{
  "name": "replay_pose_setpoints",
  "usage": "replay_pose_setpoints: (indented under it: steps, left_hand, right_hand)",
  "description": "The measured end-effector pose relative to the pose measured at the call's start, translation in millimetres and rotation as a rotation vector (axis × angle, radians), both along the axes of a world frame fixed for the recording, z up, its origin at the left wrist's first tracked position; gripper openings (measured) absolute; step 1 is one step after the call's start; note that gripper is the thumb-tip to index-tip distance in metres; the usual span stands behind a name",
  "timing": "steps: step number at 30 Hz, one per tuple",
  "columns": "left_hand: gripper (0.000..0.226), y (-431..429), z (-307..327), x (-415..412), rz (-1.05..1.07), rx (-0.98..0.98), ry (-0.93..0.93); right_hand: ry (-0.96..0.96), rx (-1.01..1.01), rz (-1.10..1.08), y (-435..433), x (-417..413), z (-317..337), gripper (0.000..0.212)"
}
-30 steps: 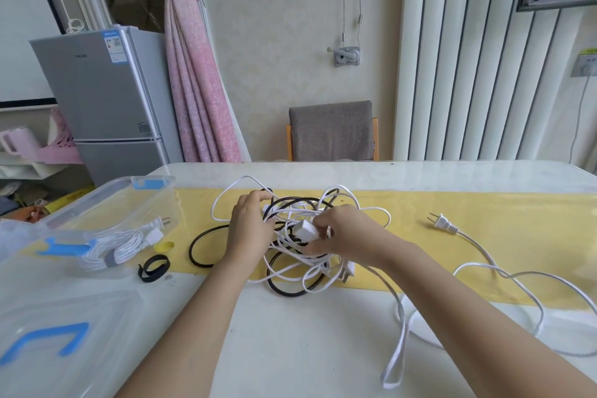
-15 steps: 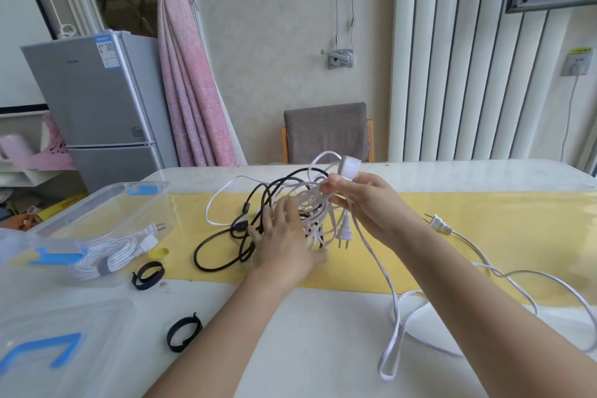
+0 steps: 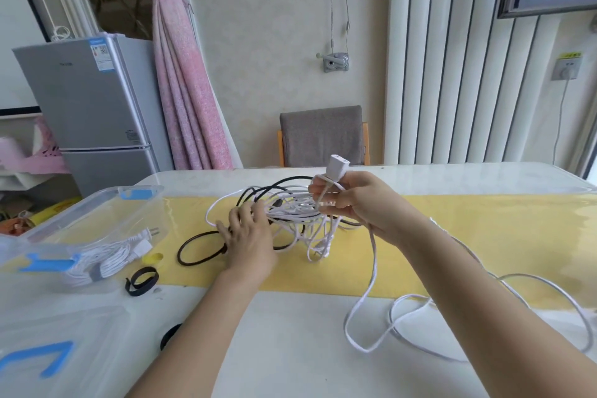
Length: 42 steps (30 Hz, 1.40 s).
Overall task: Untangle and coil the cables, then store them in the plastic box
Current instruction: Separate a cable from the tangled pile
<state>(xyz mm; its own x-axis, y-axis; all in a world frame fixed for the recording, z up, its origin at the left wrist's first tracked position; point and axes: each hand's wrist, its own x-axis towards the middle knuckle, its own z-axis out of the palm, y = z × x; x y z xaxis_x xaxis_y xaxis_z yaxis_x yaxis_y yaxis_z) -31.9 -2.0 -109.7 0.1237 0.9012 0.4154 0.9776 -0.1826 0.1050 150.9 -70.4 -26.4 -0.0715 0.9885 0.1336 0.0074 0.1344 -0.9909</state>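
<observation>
Currently: one coil [image 3: 103, 263] lying in box [image 3: 48, 226]; tangle [image 3: 290, 213] lying unsorted; right hand [image 3: 365, 203] pinching plug [image 3: 336, 166]; left hand [image 3: 248, 236] pressing tangle, fingers [image 3: 240, 216] flat.

A home dining room, by the look of it: a small grey fridge [image 3: 93, 103], tied-back pink curtain [image 3: 181, 81], upholstered chair [image 3: 323, 136] at the surface [image 3: 290, 349], and wall sockets.

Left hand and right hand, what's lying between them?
In the head view, the tangle of white and black cables lies between the left hand, pressing on it, and the right hand, which grips a white connector end.
</observation>
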Motion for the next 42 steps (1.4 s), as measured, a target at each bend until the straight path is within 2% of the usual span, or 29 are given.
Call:
replay_pose_setpoints:
  steps: [3,5,7,9,11,12,14,16,18,22,25,30,37,39,42]
  left_hand:
    - [0.096,-14.4,7.3,8.0,-0.240,-0.075,0.039]
    - [0.102,-26.6,14.8,15.3,-0.394,-0.130,0.063]
    - [0.095,-39.4,24.8,23.6,-0.562,-0.157,0.029]
    - [0.083,-50.9,32.7,35.8,-0.733,-0.112,-0.143]
    - [0.067,-57.9,32.7,45.5,-0.773,-0.111,-0.318]
    - [0.059,-60.4,28.9,49.3,-0.745,-0.145,-0.349]
    - [0.051,-58.5,9.9,56.8,-0.636,-0.126,-0.288]
    - [0.048,-49.7,-10.0,60.9,-0.556,0.042,-0.197]
    - [0.031,-35.2,-17.3,59.2,-0.492,0.181,-0.194]
    - [0.044,-17.9,-7.1,44.6,-0.374,0.259,-0.156]
    - [0.044,-13.6,-3.4,33.6,-0.260,0.306,-0.096]
    - [0.037,-10.0,-6.6,25.3,-0.161,0.270,-0.061]
    - [0.054,-13.7,-7.8,22.6,-0.274,-0.016,-0.055]
    - [0.056,-10.5,-7.4,18.1,-0.308,-0.077,-0.112]
    - [0.029,-11.4,-3.1,19.8,-0.274,-0.123,-0.363]
  right_hand:
    - [-0.528,0.012,-0.165,0.7,5.0,3.4,0.022]
    - [-0.860,-0.006,-0.273,0.8,13.0,2.7,0.025]
    - [-1.009,-0.062,-0.326,-5.8,21.1,7.2,0.028]
    - [-1.094,-0.083,-0.291,-14.8,27.1,16.3,0.038]
    - [-1.071,-0.052,-0.195,-21.6,29.2,25.5,0.047]
    - [-1.049,-0.015,-0.162,-24.4,28.8,29.4,0.050]
    - [-1.049,0.089,-0.153,-26.6,24.6,34.6,0.052]
    - [-1.043,0.192,-0.208,-26.1,22.1,36.4,0.052]
    - [-0.985,0.238,-0.287,-26.4,26.3,38.0,0.052]
    - [-0.781,0.231,-0.399,-28.7,46.4,42.3,0.052]
    - [-0.626,0.250,-0.385,-28.6,50.6,44.9,0.051]
    - [-0.581,0.186,-0.312,-34.3,55.2,48.5,0.050]
    - [-0.788,-0.013,-0.055,-44.6,78.3,44.7,0.029]
    - [-0.856,-0.106,0.069,-45.1,78.2,42.4,0.027]
    - [-1.044,-0.241,0.314,-42.6,63.2,35.1,0.021]
